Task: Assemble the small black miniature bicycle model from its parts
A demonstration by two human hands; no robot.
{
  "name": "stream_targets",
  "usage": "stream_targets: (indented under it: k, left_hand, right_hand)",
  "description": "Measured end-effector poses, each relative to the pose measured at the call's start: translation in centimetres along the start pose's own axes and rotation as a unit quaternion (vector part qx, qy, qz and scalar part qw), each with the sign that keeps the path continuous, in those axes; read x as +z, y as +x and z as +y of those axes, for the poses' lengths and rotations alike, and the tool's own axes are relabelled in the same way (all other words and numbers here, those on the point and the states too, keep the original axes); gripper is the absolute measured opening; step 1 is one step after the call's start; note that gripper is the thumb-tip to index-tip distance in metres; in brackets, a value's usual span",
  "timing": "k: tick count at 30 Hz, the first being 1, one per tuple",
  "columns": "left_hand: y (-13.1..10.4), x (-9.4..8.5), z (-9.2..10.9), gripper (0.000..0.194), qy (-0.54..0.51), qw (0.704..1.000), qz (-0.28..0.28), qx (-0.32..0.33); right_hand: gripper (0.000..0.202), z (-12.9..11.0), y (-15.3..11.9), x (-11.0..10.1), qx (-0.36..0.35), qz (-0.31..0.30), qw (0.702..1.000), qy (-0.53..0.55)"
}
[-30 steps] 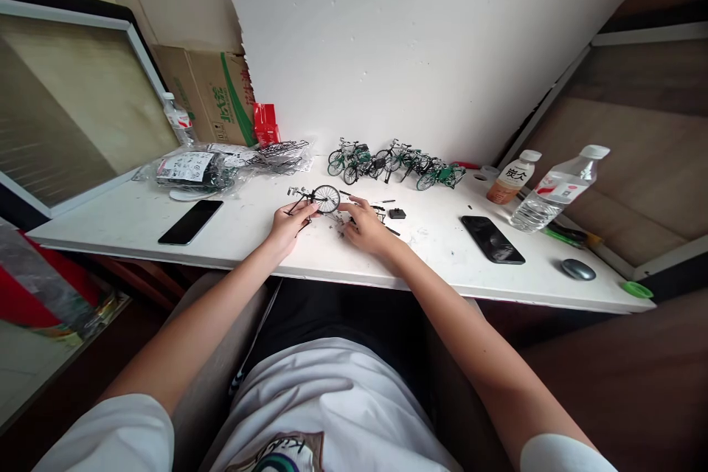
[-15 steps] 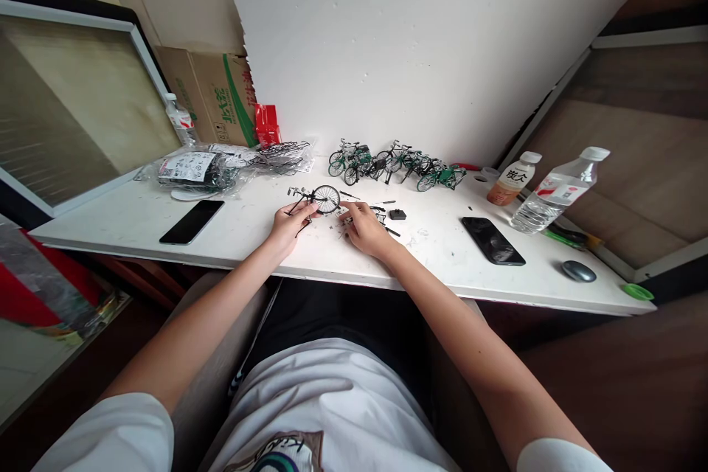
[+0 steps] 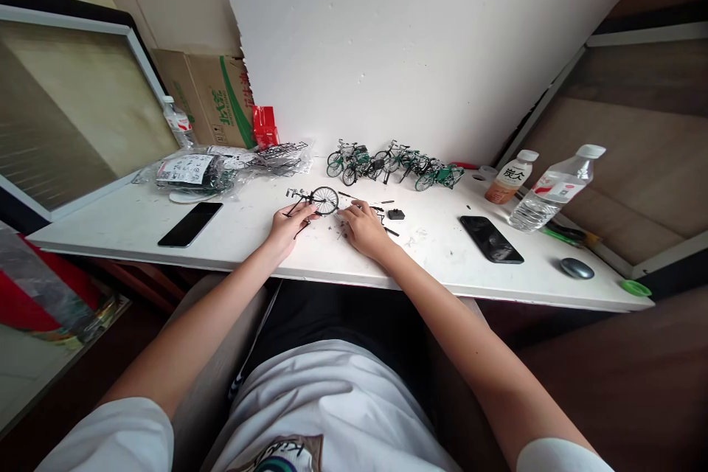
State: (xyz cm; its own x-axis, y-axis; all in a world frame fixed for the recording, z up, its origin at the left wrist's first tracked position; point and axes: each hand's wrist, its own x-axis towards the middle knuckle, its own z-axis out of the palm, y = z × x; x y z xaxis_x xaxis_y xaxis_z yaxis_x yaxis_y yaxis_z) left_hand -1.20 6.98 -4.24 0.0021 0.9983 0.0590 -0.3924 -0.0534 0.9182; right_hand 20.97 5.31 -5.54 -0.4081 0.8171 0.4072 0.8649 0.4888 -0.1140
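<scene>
My left hand is closed round the dark frame of a miniature bicycle, held just above the table. One spoked wheel is on it, facing right, and thin handlebars stick out at the left. My right hand is beside the wheel, low over the tabletop, its fingertips bent together near small loose bits. Whatever is between those fingertips is too small to name. Black bicycle parts lie partly hidden behind the right hand, and a small black box-shaped piece lies to its right.
Several assembled miniature bicycles stand at the back by a white board. Plastic bags of parts and a phone lie left. Another phone, two bottles and a mouse are on the right.
My right hand's fingers have drawn in and bent closer together beside the wheel. The left hand keeps its hold on the bicycle. The whole view has shifted slightly.
</scene>
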Motion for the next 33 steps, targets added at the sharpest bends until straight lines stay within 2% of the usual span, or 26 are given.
stream_targets:
  k: [3, 14, 33]
  left_hand:
    - [-0.01, -0.04, 0.03, 0.049, 0.000, 1.000, 0.000, -0.003]
    - [0.06, -0.19, -0.16, 0.046, 0.011, 1.000, -0.010, 0.005]
    - [0.22, -0.32, -0.33, 0.044, 0.010, 1.000, -0.012, 0.005]
  right_hand:
    - [0.038, -0.02, -0.02, 0.13, -0.002, -0.002, 1.000, 0.003]
    - [0.025, -0.44, 0.07, -0.11, 0.026, 0.014, 1.000, 0.007]
    - [0.020, -0.39, 0.19, -0.29, 0.026, 0.020, 0.999, 0.018]
